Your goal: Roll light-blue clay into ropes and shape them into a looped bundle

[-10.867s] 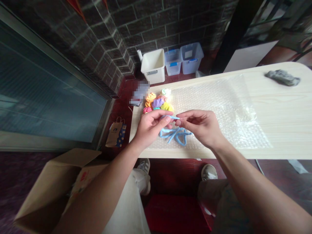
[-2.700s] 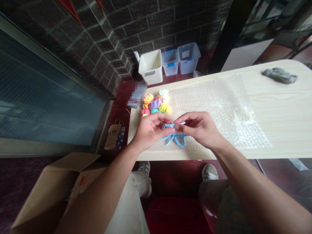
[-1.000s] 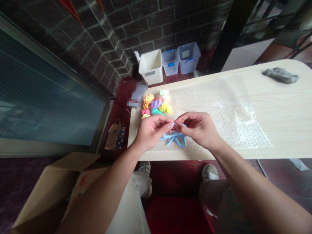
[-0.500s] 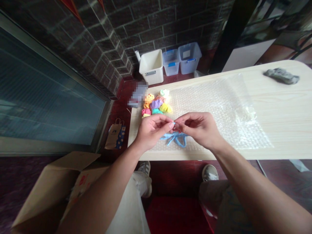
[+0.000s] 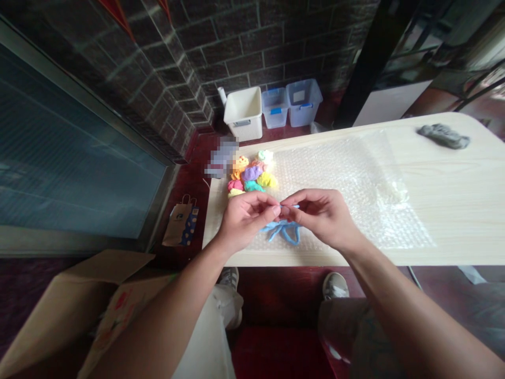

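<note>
Lower in my view than in the previous frame sits the pale worktop [image 5: 445, 205], with both hands on screen a little lower too. Beyond it I see a dark brick wall [image 5: 252, 42] and a white bin [image 5: 252, 127] on the reddish floor [image 5: 284, 295]. My left hand [image 5: 245, 220] and right hand [image 5: 325, 217] pinch a blue piece [image 5: 295, 206] between their fingertips, above the bubble wrap [image 5: 335, 179], where blue strands [image 5: 291, 240] loop just below them.
</note>
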The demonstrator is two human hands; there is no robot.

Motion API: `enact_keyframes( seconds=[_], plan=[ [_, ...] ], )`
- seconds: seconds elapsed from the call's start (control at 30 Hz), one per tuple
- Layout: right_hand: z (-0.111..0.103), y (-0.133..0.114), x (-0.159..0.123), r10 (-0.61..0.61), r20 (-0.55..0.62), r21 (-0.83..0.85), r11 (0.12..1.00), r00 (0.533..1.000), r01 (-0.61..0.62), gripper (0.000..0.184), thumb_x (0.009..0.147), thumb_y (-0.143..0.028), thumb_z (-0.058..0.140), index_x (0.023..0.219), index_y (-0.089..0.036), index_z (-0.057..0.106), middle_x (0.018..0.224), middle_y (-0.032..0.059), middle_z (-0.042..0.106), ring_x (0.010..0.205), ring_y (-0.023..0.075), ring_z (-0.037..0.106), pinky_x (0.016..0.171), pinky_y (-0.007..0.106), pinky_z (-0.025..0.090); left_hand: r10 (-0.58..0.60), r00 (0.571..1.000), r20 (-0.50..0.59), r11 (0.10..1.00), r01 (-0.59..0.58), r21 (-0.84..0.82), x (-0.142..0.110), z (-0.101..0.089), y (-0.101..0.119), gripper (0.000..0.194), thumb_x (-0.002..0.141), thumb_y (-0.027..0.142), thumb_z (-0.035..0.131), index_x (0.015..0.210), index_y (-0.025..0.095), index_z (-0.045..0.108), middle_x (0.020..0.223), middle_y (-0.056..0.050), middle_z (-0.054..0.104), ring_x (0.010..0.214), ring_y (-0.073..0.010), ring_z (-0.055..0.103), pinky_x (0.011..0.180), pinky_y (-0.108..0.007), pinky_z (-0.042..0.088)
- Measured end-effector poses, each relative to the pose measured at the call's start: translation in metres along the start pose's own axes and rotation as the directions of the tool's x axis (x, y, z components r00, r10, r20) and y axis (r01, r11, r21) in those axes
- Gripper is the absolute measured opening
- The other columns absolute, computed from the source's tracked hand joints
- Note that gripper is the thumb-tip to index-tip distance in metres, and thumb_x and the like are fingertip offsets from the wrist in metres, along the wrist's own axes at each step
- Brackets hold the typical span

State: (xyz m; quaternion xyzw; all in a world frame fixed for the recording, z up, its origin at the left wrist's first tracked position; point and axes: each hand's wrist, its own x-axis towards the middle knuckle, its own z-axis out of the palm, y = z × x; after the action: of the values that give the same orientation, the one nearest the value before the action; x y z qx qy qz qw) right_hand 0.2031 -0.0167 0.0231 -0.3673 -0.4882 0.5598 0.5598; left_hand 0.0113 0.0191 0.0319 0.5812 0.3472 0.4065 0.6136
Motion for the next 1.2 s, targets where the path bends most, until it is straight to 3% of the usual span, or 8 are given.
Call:
enact_keyframes(
  seconds=[0.2,0.4,0.63,0.83,1.0,1.2],
  plan=[
    [0.007,-0.007,0.0,-0.043,-0.004,-0.139,0.989,0.999,0.042,0.02,0.076,-0.033,0.095,0.083,-0.018,0.084,0.074,0.0056,0.081,0.063,0.0158,0.071,0.059,0.027,0.061,0.051,0.998,0.021,0.999,-0.051,-0.003,-0.007,-0.006,0.0,0.019,0.084,0.029,0.086,0.089,0.015,0.074,0.082,-0.003,0.074,0.074,-0.0128,0.071,0.073,-0.023,0.059],
    [0.015,-0.011,0.001,-0.062,0.025,-0.195,0.979,0.998,0.066,0.012,0.082,-0.029,0.09,0.086,-0.019,0.084,0.079,0.0064,0.08,0.069,0.0174,0.072,0.063,0.029,0.061,-0.016,0.997,0.079,0.992,0.026,-0.127,-0.016,-0.018,-0.002,0.025,0.086,0.033,0.085,0.099,0.016,0.073,0.091,-0.004,0.074,0.082,-0.014,0.071,0.078,-0.024,0.058],
    [0.017,-0.013,0.005,0.061,0.064,-0.193,0.98,0.996,-0.048,0.018,0.082,-0.033,0.091,0.093,-0.019,0.085,0.082,0.0073,0.082,0.068,0.017,0.074,0.065,0.028,0.061,0.021,1.0,0.02,1.0,-0.02,-0.004,-0.019,-0.021,-0.006,0.021,0.085,0.032,0.084,0.094,0.014,0.077,0.091,-0.008,0.078,0.083,-0.0169,0.072,0.077,-0.026,0.056],
    [0.016,-0.011,-0.001,0.114,0.089,-0.314,0.946,0.99,-0.08,0.025,0.082,-0.039,0.091,0.092,-0.018,0.086,0.083,0.0103,0.083,0.07,0.0196,0.076,0.063,0.029,0.062,0.046,0.998,-0.031,0.995,-0.043,0.09,-0.029,-0.018,-0.019,0.021,0.091,0.036,0.078,0.095,0.015,0.078,0.092,-0.009,0.08,0.084,-0.0197,0.073,0.076,-0.028,0.055],
    [0.015,-0.012,-0.006,0.175,0.026,-0.325,0.933,0.984,-0.157,0.026,0.077,-0.039,0.094,0.093,-0.019,0.087,0.075,0.0084,0.082,0.064,0.0202,0.075,0.059,0.03,0.062,0.019,1.0,0.008,0.997,-0.02,0.071,-0.026,-0.02,-0.021,0.022,0.089,0.037,0.079,0.096,0.016,0.078,0.087,-0.006,0.076,0.075,-0.0162,0.067,0.065,-0.025,0.05],
    [0.02,-0.013,-0.009,0.164,-0.051,-0.288,0.942,0.985,-0.172,0.016,0.08,-0.034,0.092,0.088,-0.022,0.086,0.069,0.0071,0.08,0.058,0.0192,0.073,0.055,0.029,0.061,-0.004,0.996,0.092,0.997,0.01,-0.071,-0.019,-0.024,-0.018,0.025,0.087,0.035,0.08,0.101,0.014,0.077,0.091,-0.008,0.074,0.078,-0.0155,0.064,0.069,-0.025,0.05]
  ],
)
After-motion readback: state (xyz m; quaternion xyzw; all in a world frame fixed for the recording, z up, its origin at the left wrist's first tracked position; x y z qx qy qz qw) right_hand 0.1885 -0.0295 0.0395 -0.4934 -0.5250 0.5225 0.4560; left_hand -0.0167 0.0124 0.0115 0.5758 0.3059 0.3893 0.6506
